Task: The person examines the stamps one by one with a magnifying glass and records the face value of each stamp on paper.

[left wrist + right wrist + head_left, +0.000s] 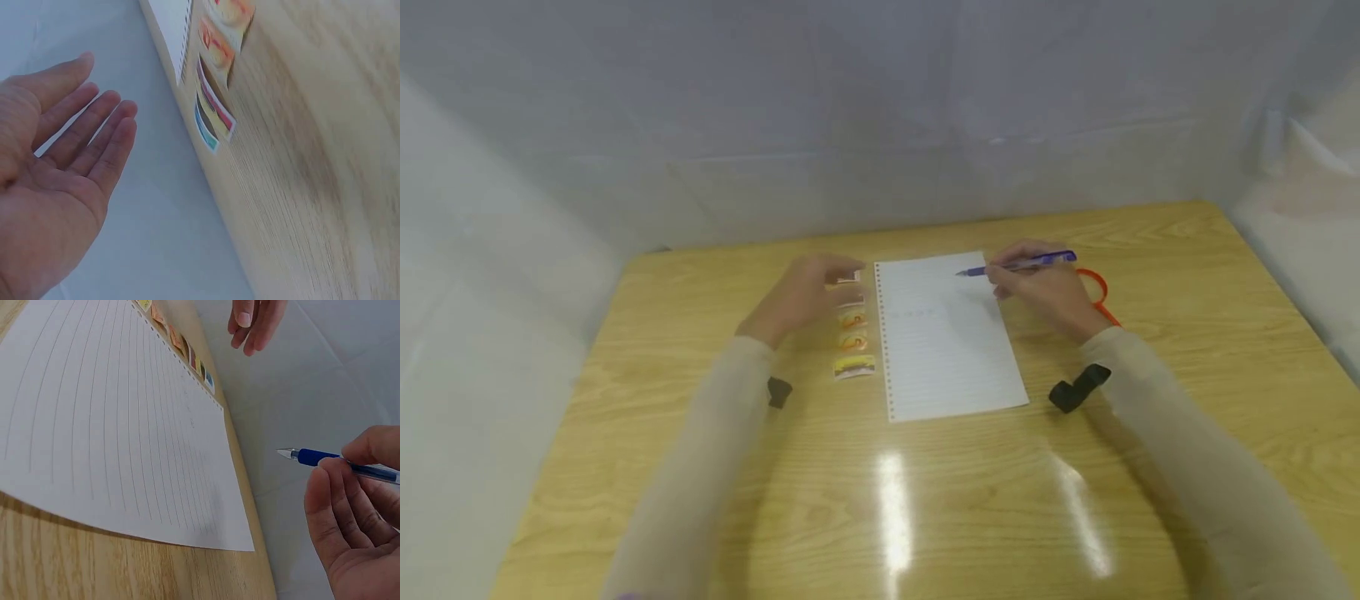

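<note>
A blue pen [1021,265] is pinched between the thumb and fingers of my right hand [1037,279], its tip pointing left above the paper. In the right wrist view the pen [319,457] stands clear of the sheet. The lined paper [951,350] has punched holes down its left edge and faint writing near its upper middle. My left hand [808,292] hovers over the upper end of a column of small picture cards [853,365], partly covering them. Its fingers are loosely bent with nothing in them, as the left wrist view of the left hand [69,150] shows.
An orange-red loop, perhaps a scissors handle [1093,283], lies behind my right wrist, mostly hidden. The wooden table [820,483] ends at a pale sheet-like wall [887,167] at the back. Dark straps [1078,388] hang at both wrists.
</note>
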`<state>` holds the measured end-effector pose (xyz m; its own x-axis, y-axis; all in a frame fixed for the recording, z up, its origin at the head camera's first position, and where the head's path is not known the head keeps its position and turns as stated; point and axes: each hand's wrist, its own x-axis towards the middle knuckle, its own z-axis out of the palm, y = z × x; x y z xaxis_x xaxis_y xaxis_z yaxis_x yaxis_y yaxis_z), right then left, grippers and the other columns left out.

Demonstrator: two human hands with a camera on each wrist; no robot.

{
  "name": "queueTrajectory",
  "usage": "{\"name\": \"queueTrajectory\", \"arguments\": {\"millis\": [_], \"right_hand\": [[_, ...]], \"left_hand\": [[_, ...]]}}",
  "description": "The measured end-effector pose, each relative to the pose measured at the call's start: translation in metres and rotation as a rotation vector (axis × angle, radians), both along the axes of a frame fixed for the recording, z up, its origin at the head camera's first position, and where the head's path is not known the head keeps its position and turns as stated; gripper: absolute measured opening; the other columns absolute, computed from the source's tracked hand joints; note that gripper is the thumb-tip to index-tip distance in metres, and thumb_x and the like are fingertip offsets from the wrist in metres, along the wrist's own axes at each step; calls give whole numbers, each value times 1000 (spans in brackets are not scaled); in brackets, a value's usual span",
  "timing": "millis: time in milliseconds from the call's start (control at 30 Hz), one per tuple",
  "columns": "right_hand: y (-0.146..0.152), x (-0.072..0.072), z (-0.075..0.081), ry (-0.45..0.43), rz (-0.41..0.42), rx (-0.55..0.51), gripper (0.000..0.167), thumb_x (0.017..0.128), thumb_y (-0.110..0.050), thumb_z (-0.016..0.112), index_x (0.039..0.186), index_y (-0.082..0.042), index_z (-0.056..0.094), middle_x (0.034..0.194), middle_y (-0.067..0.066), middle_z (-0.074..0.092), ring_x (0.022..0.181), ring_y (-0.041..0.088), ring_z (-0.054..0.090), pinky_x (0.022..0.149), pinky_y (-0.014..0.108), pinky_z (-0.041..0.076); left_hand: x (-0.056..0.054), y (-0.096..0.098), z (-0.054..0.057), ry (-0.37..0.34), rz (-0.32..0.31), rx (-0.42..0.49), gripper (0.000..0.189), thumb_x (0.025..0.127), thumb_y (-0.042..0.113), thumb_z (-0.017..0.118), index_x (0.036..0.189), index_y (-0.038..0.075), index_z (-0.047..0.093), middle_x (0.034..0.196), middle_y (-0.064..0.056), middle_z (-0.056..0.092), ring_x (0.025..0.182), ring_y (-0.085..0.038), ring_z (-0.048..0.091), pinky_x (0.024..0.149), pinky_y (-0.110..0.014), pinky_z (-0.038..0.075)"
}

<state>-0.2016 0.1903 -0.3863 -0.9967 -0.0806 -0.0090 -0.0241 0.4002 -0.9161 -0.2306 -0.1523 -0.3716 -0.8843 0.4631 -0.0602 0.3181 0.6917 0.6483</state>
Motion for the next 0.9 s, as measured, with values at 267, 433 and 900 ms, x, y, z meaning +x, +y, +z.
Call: {"name": "queueTrajectory", "arguments": {"millis": [267,433,900], "right_hand": [[9,6,-3,91,-45,-120,28,88,-19,81,107,0,76,88,2,77,74,22,75,71,26,61],[15,10,-6,111,-44,-286,27,87,-6,80,107,10,72,93,5,77,72,25,75,74,28,62],[36,25,-17,165,-15,-412,24,89,-1,76,107,13,71,93,14,76,71,24,74,73,31,62]], "left_hand": [[-16,-10,-6,-13,47,66,41,98,14,67,136,-2,60,139,-18,60,117,-31,62,103,-44,51],[-23,-15,-13,3,80,66,40,97,15,69,133,-1,62,135,-17,63,115,-30,62,102,-44,52],[-37,-27,-27,-23,132,36,35,98,10,66,130,-3,64,129,-21,65,115,-34,62,103,-47,50]]}}
